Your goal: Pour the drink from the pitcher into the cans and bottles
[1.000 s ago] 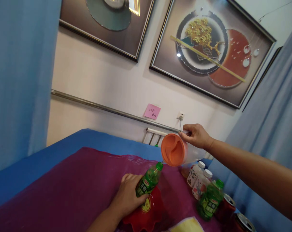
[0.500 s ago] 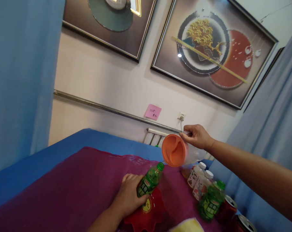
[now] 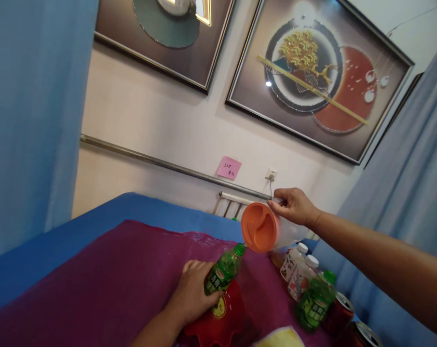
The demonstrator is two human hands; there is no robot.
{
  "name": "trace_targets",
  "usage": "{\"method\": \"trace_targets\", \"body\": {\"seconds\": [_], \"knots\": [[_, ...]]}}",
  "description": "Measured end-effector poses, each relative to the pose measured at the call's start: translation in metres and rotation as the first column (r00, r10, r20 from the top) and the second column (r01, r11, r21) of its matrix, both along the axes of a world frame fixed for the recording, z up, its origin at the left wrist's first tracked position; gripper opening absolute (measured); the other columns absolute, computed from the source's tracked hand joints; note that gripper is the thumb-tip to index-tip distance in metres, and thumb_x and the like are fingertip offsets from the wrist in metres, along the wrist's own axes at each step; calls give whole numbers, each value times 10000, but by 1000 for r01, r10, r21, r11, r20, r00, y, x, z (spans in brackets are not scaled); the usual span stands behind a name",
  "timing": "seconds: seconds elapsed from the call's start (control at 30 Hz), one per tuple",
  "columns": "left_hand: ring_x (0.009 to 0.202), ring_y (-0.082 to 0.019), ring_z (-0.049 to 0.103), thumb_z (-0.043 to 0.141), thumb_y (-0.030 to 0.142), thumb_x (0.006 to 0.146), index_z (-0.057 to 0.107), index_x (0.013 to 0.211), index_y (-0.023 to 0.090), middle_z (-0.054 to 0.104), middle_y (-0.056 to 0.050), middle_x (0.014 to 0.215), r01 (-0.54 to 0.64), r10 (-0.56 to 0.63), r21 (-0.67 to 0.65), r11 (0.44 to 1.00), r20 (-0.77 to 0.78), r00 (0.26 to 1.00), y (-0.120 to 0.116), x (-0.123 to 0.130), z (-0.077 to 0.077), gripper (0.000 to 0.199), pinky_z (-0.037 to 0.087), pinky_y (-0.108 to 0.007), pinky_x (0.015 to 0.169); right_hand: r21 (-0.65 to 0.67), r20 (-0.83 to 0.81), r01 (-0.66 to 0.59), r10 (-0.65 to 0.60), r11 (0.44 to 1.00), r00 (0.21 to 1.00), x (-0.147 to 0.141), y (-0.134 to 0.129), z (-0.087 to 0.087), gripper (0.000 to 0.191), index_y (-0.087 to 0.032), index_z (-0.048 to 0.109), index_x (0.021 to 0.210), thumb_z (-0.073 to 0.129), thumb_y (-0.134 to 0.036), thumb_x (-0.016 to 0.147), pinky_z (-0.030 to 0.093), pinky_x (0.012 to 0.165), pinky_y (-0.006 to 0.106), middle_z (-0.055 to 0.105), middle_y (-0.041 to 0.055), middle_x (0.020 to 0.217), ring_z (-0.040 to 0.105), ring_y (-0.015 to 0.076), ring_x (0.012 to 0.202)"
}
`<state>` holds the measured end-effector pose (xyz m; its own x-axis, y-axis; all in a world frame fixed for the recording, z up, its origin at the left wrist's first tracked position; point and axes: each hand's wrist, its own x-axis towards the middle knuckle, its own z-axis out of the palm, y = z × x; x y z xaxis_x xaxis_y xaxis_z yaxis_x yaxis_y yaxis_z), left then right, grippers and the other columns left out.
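My left hand [image 3: 193, 294] is wrapped round a green bottle [image 3: 225, 270] with a green cap, which leans to the right above a red scalloped dish [image 3: 224, 323]. Raised at the right, my right hand [image 3: 293, 206] grips the handle of a clear pitcher [image 3: 291, 233]. The pitcher is tipped on its side, and its orange lid [image 3: 260, 227] faces left, just above and to the right of the bottle's cap. Whether any liquid runs between them cannot be made out.
Two white-capped bottles [image 3: 301, 277], another green bottle [image 3: 316, 303] and two cans [image 3: 339, 313] line the right side of the purple cloth [image 3: 106, 284]. A yellow-and-white cloth [image 3: 281, 337] lies at the bottom edge. Blue curtains [image 3: 34, 111] hang at both sides.
The pitcher and my right hand have shifted very slightly downward and left. My left hand and its bottle look almost unchanged.
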<state>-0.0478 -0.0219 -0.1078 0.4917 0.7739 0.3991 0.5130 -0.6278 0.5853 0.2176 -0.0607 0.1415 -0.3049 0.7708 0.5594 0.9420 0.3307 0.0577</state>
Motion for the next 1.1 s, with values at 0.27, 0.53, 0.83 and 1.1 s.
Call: {"method": "trace_targets", "body": {"seconds": [0.27, 0.53, 0.83, 1.1], "knots": [[1030, -277, 614, 777, 304, 660, 686, 1107, 255, 722, -35, 1050, 9, -9, -15, 1000, 10, 1000, -1, 0, 2, 459, 329, -423, 1025, -7, -2, -11, 11, 1000, 1000, 0, 0, -1, 395, -224, 373, 581, 545, -460, 848, 269, 521, 261, 408, -38, 523, 360, 110, 502], [1026, -275, 612, 773, 310, 661, 685, 1103, 251, 720, -40, 1048, 10, -10, -17, 1000, 3, 1000, 1, 0, 1, 454, 336, -423, 1013, -6, 3, -4, 4, 1000, 1000, 1, 1, -1, 399, -224, 367, 577, 544, -452, 852, 261, 521, 263, 414, -35, 515, 354, 107, 492], [1018, -271, 617, 758, 315, 672, 690, 1051, 255, 726, -32, 1033, 15, -15, -18, 1000, -7, 1000, -2, 0, 5, 389, 340, -419, 1005, -4, 4, -1, 1, 1000, 1000, -1, 1, -2, 392, -224, 375, 579, 538, -459, 846, 254, 520, 263, 410, -36, 517, 357, 110, 497], [1025, -267, 613, 760, 307, 671, 687, 1092, 263, 722, -30, 1040, 17, -16, -23, 1000, 12, 1000, -3, 0, 3, 429, 327, -425, 1017, 3, 12, 1, -1, 1000, 1000, -1, 1, -1, 393, -224, 366, 580, 535, -463, 843, 257, 529, 260, 403, -38, 526, 351, 109, 504]]}}
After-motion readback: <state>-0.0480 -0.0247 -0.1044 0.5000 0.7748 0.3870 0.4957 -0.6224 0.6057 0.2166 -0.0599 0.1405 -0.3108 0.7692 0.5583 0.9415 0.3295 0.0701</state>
